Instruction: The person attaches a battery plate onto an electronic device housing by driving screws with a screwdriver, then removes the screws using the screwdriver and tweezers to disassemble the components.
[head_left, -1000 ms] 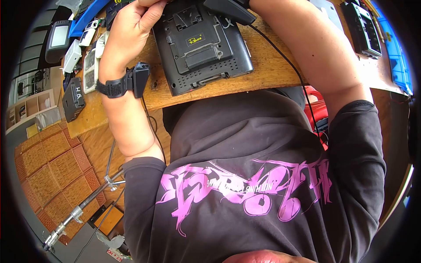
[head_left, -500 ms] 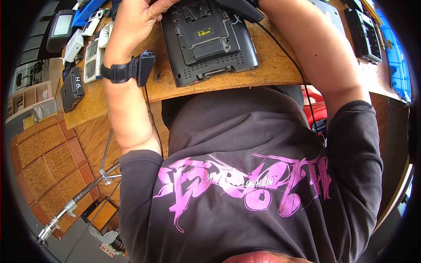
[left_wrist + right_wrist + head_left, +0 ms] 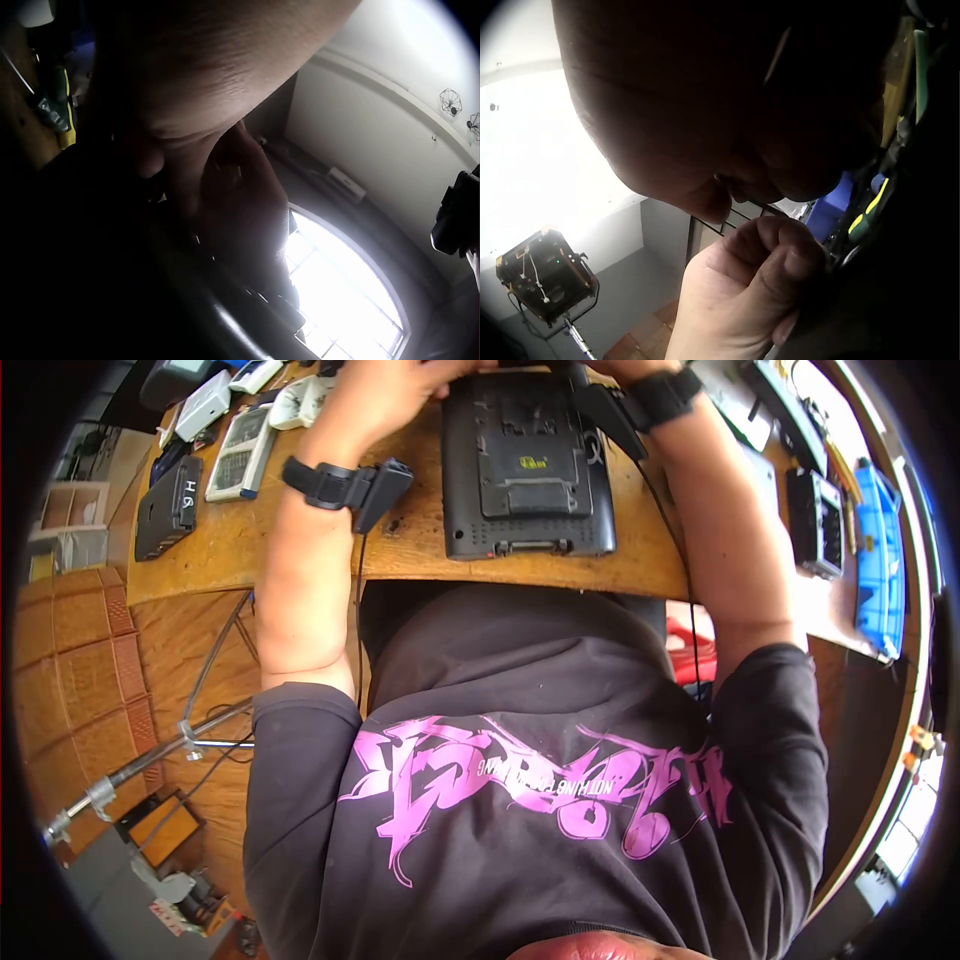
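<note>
A black monitor lies face down on the wooden table, its back with a battery plate and yellow lettering turned up. At its far edge, my left hand reaches in from the left, thumb stretched toward the monitor. My right hand is at the far right corner, mostly cut off by the top of the head view. The right wrist view shows the left hand with curled fingers just below the dark right hand. I cannot tell what lies between the fingertips of either hand.
Left on the wooden table lie a black case marked H G, a white-framed device and a white box. To the right are a black charger-like unit and a blue bin. A cable hangs beside the right arm.
The head view has turned, so the monitor and table edge appear straighter and the monitor farther right. Both hands have stayed at the monitor's far edge; the right wrist strap has come into view.
</note>
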Motion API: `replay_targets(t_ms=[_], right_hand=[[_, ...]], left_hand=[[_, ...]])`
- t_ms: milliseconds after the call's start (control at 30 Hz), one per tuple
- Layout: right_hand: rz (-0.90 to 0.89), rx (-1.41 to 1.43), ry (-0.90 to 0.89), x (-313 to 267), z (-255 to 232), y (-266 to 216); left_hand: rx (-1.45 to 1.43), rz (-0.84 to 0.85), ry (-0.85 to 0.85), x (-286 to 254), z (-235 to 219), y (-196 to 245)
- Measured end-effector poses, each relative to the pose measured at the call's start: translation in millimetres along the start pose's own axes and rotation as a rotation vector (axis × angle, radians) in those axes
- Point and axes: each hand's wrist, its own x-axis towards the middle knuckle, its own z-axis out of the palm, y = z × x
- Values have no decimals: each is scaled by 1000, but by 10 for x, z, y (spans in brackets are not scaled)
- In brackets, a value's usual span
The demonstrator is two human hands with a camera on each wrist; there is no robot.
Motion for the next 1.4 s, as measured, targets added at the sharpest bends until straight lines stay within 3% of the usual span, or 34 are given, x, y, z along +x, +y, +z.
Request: replay_targets(t_ms=[67,133,200,233,267,300,333,400,433,533,833,933,1000,1167,1233,1300,1333,1400], right_hand=[[23,-286,49,37,-169,-64],[29,-211,133,-29,-210,-195],[179,-162,143,-66,-331,-290],[170,-175,143,-94,-359,-404],[350,-237,173,-143,-388,-548],[533,-299,209,-185,-443,-640],[522,-312,220,-235,-559,-385],[280,-461,50,-356,-873,190],[356,-674,9,-424,-928,182],[510,-789,-3,-690,-725,-72],[665,-811,32,-1021,-393,83],[528,-951,76,-1126,-310,291],[299,-1263,61,-1198,-269,367],[336,-1221,1,-1158,-297,209],[564,-999,-171,-1058,-401,-85],[339,-941,2,-1090,-593,-193],[288,-798,69,-1085,-627,-487],[-80,-534,133,-1136,-629,-886]], left_hand=[[170,80,-13,56,-69,-101],[21,75,23,51,-40,-113],[37,194,99,47,-38,-173],[71,248,121,36,-44,-163],[103,302,139,40,-35,-158],[5,164,59,66,-70,-206],[3,183,64,115,-36,-346],[278,294,116,182,1,-523],[266,366,152,194,5,-557],[263,356,153,204,11,-570],[201,379,157,231,9,-597],[247,349,128,212,-7,-577],[234,346,122,224,-3,-596],[254,335,117,218,-11,-591],[259,339,112,225,-10,-607],[253,341,114,208,3,-587],[254,345,125,214,2,-580],[258,344,125,225,0,-609]])
